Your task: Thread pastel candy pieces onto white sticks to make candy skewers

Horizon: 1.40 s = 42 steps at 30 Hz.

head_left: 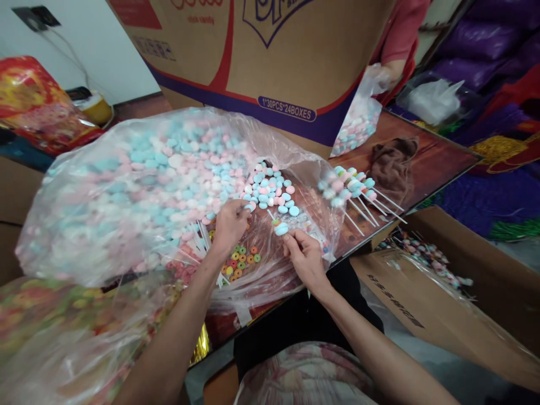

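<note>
Cluttered with cartons and plastic, the dark wooden table (439,160) carries the work under a big printed cardboard box (270,50). On it, the left hand (230,222) is closed over a clutch of thin white sticks at the mouth of a large clear bag (139,191), fingers curled tight. The right hand (304,256) pinches one candy stick (280,228) between thumb and fingertips, its pale blue and pink tablets upright just above the knuckles. A light grip low on the stick looks wisest, since the chalky discs seem brittle. Loose tablets (270,188), round and matte, lie heaped on the crinkled film between the hands. Small bright ring candies (242,260) show through the plastic below. Finished sticks (352,188) lie fanned to the right, near a brown cloth (392,163). Beyond, another person's hand (386,76) holds a small filled bag (358,126).
</note>
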Available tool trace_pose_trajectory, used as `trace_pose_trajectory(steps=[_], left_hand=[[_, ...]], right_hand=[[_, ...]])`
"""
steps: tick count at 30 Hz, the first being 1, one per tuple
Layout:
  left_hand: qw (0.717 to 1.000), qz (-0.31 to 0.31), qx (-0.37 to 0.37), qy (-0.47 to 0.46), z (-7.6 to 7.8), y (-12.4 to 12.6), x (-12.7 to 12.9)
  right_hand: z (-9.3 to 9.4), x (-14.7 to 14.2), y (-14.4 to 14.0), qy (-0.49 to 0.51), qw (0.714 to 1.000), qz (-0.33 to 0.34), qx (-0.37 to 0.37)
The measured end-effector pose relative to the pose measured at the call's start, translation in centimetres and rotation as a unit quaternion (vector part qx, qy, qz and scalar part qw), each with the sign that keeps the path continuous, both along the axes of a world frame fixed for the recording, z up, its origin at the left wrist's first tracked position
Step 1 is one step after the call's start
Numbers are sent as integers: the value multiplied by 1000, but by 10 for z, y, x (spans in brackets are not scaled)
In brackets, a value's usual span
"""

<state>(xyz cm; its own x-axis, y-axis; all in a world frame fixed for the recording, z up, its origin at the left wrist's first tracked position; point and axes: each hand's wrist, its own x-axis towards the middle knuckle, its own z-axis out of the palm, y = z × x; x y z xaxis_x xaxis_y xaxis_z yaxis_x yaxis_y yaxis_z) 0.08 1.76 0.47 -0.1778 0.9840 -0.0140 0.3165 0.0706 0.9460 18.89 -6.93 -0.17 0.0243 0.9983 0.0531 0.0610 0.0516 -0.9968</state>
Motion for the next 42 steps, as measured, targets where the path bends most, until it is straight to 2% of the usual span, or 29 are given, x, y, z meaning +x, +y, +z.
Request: trace_pose_trajectory(steps=[3,5,8,12,15,18,20,22,26,31,36,39,42], left_hand=[[986,-20,38,163,-1,7,8],[970,-34,57,232,-3,9,13],[957,-32,80,278,-8,7,16],[954,-43,93,282,-10,1,15],[973,-57,71,214,-6,-4,12],[997,-77,18,17,0,-9,9],[991,-80,-7,-110,4,-15,8],[982,-69,-8,-177,6,-21,8],[978,-46,-10,-201,7,-28,8],[966,-58,-35,-251,5,-30,6],[957,-34,-51,-282,7,-31,5],[961,-31,-35,-272,10,-32,5],[974,-36,1,-224,11,-32,6]], right_hand=[[1,0,0,-11,1000,0,3],[2,0,0,-16,1000,2,1],[2,-1,0,-17,1000,9,-1],[-2,-1,1,-16,1000,26,3],[-5,-1,1,-26,999,33,8],[-6,-1,1,-35,999,39,7],[-6,-1,1,-42,998,43,6],[-6,0,1,-49,998,48,7],[-7,0,1,-51,997,63,14],[-8,0,1,-51,996,70,18],[-7,0,2,-56,995,75,19],[-6,0,1,-60,995,80,22],[-5,0,1,-81,994,75,19]])
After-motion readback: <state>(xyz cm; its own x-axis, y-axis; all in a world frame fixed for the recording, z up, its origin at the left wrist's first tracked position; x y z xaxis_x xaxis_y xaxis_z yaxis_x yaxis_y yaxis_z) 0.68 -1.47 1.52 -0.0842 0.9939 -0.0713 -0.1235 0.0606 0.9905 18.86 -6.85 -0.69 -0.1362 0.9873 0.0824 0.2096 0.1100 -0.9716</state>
